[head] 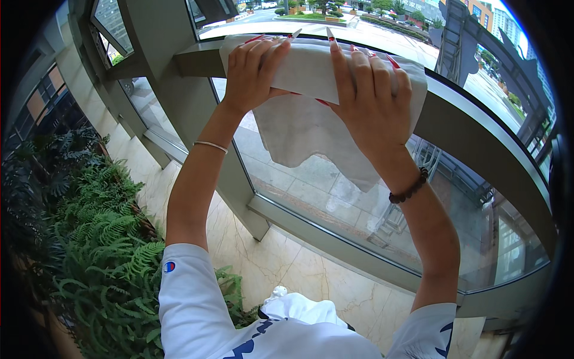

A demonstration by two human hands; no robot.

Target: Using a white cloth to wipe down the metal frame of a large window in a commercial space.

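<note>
A pale grey cloth [309, 72] is draped over the horizontal crossbar [457, 116] of a large window, its lower part hanging down in front of the glass. My left hand [256, 72] grips the cloth near its left end, with the fingers over the top and the thumb underneath. On the cloth's right part lies my right hand [376, 94], fingers spread over the top and thumb at the fold's lower edge. The two hands are apart, with cloth between them. The crossbar under the cloth is hidden.
Green ferns [107, 233] fill the left side beside the marble floor [287, 256]. A grey window post [166, 89] stands left of my arms. An open window sash [110, 31] is at the upper left. Paving and a metal frame [453, 40] show outside the glass.
</note>
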